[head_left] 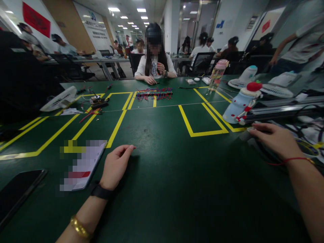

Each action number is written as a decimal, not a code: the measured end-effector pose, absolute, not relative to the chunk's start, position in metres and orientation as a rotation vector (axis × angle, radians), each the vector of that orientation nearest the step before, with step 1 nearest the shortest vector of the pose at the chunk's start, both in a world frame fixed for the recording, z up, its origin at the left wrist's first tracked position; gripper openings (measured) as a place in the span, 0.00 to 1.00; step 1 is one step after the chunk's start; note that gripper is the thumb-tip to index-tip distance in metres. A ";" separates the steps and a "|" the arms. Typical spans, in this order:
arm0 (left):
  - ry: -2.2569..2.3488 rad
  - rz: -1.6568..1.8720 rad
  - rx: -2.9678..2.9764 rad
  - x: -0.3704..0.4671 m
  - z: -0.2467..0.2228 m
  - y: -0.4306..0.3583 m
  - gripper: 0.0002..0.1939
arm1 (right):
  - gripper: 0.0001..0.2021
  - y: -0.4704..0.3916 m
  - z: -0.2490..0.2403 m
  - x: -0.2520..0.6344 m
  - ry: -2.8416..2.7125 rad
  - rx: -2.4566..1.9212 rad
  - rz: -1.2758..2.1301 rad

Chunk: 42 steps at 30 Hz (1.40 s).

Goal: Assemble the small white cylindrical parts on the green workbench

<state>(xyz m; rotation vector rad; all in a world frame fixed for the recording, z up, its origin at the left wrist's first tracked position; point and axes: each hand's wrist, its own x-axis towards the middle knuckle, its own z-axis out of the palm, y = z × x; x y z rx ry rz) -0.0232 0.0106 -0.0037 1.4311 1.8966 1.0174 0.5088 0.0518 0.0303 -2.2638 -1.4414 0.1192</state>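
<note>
My left hand (116, 167) rests on the green table with its fingers curled and the thumb pressed against the index finger. Anything inside that pinch is too small or hidden to make out. Just left of it lies a phone (87, 165) with a lit screen. On the right, my right hand (277, 139) pinches a small grey rounded piece (246, 134) between thumb and fingers, low over the table. A pale blue bottle (235, 104) with a red top stands just beyond that hand.
A dark phone (20, 192) lies at the left edge. Loose cables (310, 135) and metal rails (283, 108) crowd the right side. Across the table, a person (154, 64) sits behind a row of red and blue wired parts (154, 93). A white fan (59, 98) stands at left.
</note>
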 end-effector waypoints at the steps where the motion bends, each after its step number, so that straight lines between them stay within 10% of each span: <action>1: 1.897 1.014 1.434 -0.023 -0.004 0.010 0.23 | 0.21 0.051 0.030 0.509 -1.461 -2.254 0.110; 11: 1.914 1.015 1.476 -0.020 -0.001 0.012 0.20 | 0.19 0.047 0.029 0.454 -1.405 -1.981 0.023; 19: 1.570 1.057 1.952 0.014 0.013 -0.010 0.20 | 0.14 0.001 0.015 0.275 -0.712 -0.933 1.987; 23: 1.283 1.084 2.173 0.046 0.021 -0.034 0.31 | 0.11 -0.021 0.003 0.245 -0.482 -0.741 2.297; 32: 1.243 1.138 2.150 0.064 0.030 -0.045 0.17 | 0.14 -0.024 0.002 0.248 -0.650 -0.762 2.276; 42: 1.468 0.848 2.118 0.076 0.016 -0.040 0.13 | 0.19 -0.044 0.015 0.256 -1.925 -0.993 0.784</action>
